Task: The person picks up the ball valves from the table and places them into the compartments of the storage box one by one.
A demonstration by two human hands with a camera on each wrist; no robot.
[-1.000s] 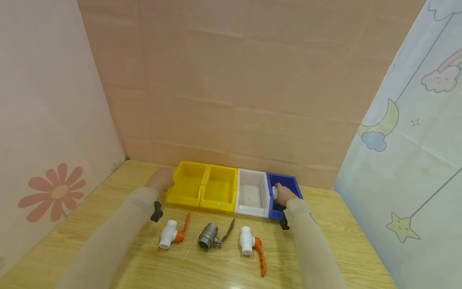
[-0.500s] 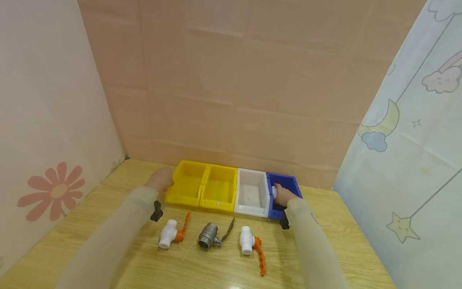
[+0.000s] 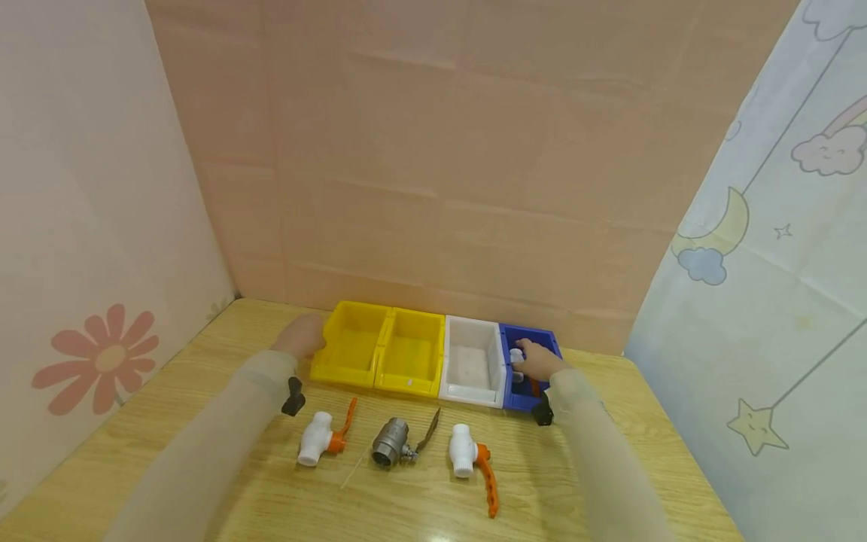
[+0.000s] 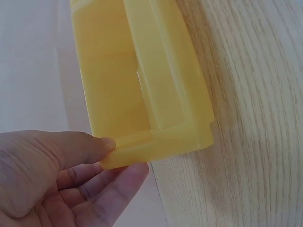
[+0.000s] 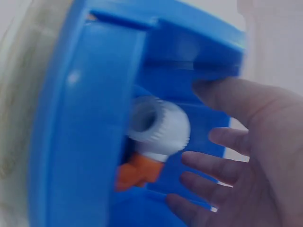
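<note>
My left hand (image 3: 301,336) pinches the corner of the leftmost yellow bin (image 4: 165,80) between thumb and fingers, as the left wrist view shows. At the other end of the row, my right hand (image 5: 251,151) hangs with spread fingers over the blue bin (image 5: 85,104). Inside that bin lies a white ball valve (image 5: 173,127) with an orange handle (image 5: 142,171). In the right wrist view the fingertips are apart from the valve, and part of its handle is hidden behind the bin's front wall.
A second yellow bin (image 3: 410,388) and a white bin (image 3: 469,394) fill the middle of the row. In front on the wooden table lie a white-and-orange ball valve (image 3: 314,440), a metal ball valve (image 3: 390,443) and another white-and-orange valve (image 3: 463,452).
My right hand has let go of the white ball valve and shifted slightly right, leaving more of the valve showing in the blue bin. My left hand stays in place.
</note>
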